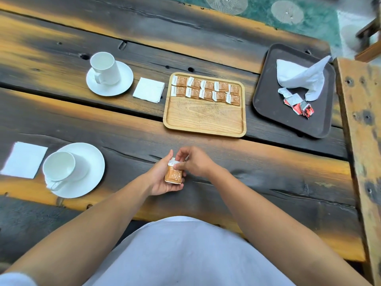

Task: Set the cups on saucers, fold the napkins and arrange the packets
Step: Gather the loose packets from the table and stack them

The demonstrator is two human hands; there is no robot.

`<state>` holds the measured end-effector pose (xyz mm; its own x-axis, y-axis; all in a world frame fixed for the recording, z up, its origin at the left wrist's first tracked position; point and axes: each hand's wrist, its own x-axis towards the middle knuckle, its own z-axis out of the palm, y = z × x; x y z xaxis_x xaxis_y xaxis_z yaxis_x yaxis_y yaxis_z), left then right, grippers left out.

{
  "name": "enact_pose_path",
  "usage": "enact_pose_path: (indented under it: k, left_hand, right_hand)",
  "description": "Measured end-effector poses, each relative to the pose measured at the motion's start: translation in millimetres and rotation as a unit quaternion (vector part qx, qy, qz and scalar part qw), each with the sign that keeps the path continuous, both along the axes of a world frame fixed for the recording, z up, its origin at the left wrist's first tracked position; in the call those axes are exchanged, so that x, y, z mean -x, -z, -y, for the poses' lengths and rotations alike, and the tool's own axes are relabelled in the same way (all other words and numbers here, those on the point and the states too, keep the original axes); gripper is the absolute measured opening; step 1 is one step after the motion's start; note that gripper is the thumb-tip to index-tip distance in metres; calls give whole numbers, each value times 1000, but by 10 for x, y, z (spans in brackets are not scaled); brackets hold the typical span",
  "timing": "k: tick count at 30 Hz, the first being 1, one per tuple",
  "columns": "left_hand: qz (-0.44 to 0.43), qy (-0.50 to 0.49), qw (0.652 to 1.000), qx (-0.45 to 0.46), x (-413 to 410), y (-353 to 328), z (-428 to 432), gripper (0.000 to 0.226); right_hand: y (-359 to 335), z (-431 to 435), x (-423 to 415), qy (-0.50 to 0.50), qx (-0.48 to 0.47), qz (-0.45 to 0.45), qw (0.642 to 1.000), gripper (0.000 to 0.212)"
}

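The left hand point(162, 180) lies palm up just above the surface point(268, 172), fingers curled round a small stack of brown packets point(173, 175) — the right hand point(195, 164) meets it from the other side, thumb and fingertips pinching the white end of the top packet. Beyond them a wooden tray point(204, 120) carries two rows of brown packets point(206, 89) along its far edge. To the left, the near cup point(61, 166) stands on its saucer point(92, 162) with a folded napkin point(23, 159) beside it; the far cup point(105, 68) sits on its own saucer point(125, 79), a second folded napkin point(148, 89) between that and the wooden tray. At the right a dark tray point(268, 104) holds a crumpled napkin point(299, 77) and some red packets point(299, 106).
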<state>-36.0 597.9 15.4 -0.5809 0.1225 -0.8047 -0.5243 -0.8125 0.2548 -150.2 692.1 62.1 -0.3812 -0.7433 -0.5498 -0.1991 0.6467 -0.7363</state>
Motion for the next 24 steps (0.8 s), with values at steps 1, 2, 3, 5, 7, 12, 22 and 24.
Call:
enact_pose_path:
  k: [1,2,3,5,7,12,22,24]
  left_hand:
    - [2,1,1000,-1,-8,-7,-6,71]
    - [3,1,1000,-1,-20,-16,-12,72]
    - [5,1,1000,0,-32,-26,-17,73]
    - [1,8,1000,-2,-68,-55,-27,75]
    - [-12,17,1000,-5,-122,-96,-37,72]
    - [-66,5,998,-1,-267,-206,-102,31]
    - [-58,-105,992,47,-267,-351,-356,30]
    - [-61,-144,987,17,-225,-386,-399,34]
  right_hand:
    - [4,-16,-15,7,3,-6,1000,15]
    - [5,-31,-32,14,6,-15,1000,16]
    - [9,-45,-47,20,6,-29,999,18]
    - [23,-84,-80,26,4,-70,997,25]
    - [42,-133,-119,34,1,-111,993,32]
    - [53,-221,-225,161,7,-7,987,40]
    - [63,-445,-473,274,-10,318,908,30]
    - [70,-435,-494,282,-3,357,891,33]
